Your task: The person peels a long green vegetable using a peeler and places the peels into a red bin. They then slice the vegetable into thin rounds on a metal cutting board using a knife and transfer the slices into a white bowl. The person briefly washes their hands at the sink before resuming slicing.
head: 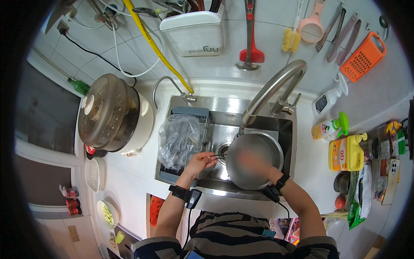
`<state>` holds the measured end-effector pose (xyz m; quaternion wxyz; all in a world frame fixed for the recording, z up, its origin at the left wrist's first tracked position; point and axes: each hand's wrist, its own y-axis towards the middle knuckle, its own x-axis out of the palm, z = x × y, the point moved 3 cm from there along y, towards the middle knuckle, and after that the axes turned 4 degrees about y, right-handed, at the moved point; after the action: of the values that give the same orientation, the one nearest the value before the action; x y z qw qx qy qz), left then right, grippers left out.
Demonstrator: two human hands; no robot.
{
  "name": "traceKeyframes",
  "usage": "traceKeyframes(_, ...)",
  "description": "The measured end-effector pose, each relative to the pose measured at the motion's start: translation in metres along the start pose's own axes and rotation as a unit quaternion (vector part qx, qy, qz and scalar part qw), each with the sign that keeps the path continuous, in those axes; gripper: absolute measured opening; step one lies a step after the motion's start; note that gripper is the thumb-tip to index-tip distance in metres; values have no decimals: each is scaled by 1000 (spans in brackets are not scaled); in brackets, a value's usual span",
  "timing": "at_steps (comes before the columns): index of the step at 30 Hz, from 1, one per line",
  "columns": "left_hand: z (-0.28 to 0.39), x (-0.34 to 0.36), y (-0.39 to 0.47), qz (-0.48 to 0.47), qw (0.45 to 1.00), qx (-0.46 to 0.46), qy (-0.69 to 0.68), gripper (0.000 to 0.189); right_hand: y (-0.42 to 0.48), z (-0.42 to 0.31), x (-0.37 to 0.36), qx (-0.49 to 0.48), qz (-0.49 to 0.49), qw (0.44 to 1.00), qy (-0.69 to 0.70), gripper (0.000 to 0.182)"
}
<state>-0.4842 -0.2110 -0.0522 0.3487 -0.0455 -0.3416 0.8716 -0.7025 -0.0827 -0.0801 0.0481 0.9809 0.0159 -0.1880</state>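
Observation:
My left hand (202,163) pinches the thin metal handle (220,156) of a round vessel or lid (237,174) in the sink (207,190). My right hand (255,162) lies over the middle of that round thing; a blur covers its fingers, so what they hold, if anything, is hidden. Beneath and to the right shows the rim of a metal basin (280,152). The spout of the steel faucet (249,116) hangs just above the round thing's far edge. Left of it, a crumpled clear plastic bag (179,139) rests on a grey drying rack (190,111).
A steamer (111,113) stands left of the sink, with a bowl of cut green vegetables (108,213) nearer me. Spray bottles (326,129) and a yellow detergent jug (346,153) stand at the right. A small tap (187,98) and yellow hose (155,48) are behind the sink.

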Motion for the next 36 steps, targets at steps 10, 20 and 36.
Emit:
traceKeyframes(10, 3, 12, 2, 1, 1000, 18, -13, 28, 4, 45, 29, 234, 102, 875, 412, 8)
traceKeyframes(20, 3, 0, -3, -16, 1000, 10, -22, 28, 3, 3, 4, 212, -22, 900, 381, 15)
traceKeyframes(36, 6, 4, 7, -14, 1000, 18, -8, 28, 5, 2, -1, 132, 37, 956, 259, 12)
